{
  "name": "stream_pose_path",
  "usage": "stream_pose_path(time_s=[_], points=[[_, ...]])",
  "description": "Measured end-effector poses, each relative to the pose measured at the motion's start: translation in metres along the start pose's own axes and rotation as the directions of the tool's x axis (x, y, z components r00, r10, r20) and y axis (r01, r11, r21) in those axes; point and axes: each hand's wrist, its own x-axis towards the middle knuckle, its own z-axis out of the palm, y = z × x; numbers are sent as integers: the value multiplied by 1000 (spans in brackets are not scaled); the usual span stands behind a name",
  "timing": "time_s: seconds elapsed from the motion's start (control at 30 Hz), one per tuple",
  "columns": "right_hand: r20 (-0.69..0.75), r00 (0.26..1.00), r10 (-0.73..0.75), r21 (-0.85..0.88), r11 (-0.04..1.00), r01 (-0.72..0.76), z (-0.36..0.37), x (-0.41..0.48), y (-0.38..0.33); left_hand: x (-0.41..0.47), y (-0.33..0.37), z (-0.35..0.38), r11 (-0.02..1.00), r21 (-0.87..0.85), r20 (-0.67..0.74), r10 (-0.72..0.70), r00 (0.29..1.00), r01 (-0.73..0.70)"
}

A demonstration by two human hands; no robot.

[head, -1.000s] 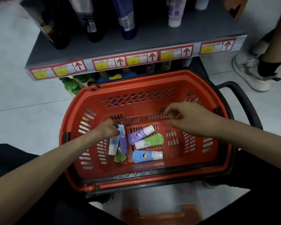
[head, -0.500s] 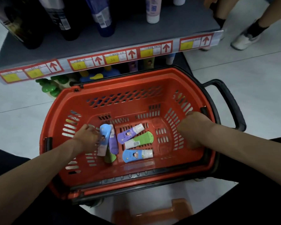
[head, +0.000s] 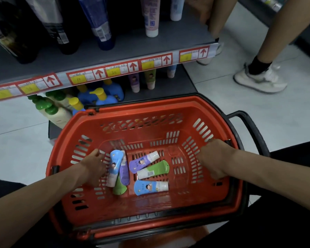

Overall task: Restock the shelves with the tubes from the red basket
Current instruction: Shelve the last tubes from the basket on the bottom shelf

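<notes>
Seemingly little is done: six tubes (head: 153,170) lie in the red basket (head: 141,109), left hand (head: 95,167) touching them, right hand (head: 216,158) curled by its wall, grips unclear.

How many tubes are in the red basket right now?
6 in the red basket. By the left hand, overlapping: left blue tube, left purple tube, left green tube underneath. In the middle: centre purple tube, centre green tube, centre blue tube. That pile might hide another.
</notes>
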Motion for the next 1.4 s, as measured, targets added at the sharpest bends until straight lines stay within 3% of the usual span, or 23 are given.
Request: stream_pose_path(time_s=[0.17, 0.27, 0.37, 0.6, 0.8, 1.0, 1.1, 1.23, 1.4], points=[[-68, 998, -9, 34, 999, 12, 17, -9, -2, -1, 1, 4, 989, -146, -193, 7, 981, -36], [-102, 994, 28, 75, 997, -21, 19, -7, -4, 7, -3, 5, 935, -354, -318, -128, 940, 7], [-116, 991, 66, 149, 988, -48, 19, -1, -5, 15, -10, 0, 804, -594, -235, -209, 949, 30], [-117, 986, 115, 386, 920, -61, 7, 16, -1, 21, -21, -21, 563, -824, -126, -294, 947, 66], [-113, 990, 80, 345, 938, -36, -5, 30, -1, 32, -6, -36, 367, -930, -86, -309, 947, 35], [-77, 996, 40, 332, 943, -12, -3, 45, 4, 49, 17, -46, 344, -937, -63, -331, 941, 58], [-66, 997, 32, 334, 943, -8, 3, 51, 8, 53, 27, -57, 430, -901, -65, -273, 960, 61], [-78, 997, 27, 364, 931, 4, 12, 59, 15, 108, 33, -35, 461, -885, -53, -245, 968, 69], [-116, 993, 18, 406, 913, 31, 23, 62, 23, 106, 48, -75, 499, -866, -101, -243, 965, 35]])
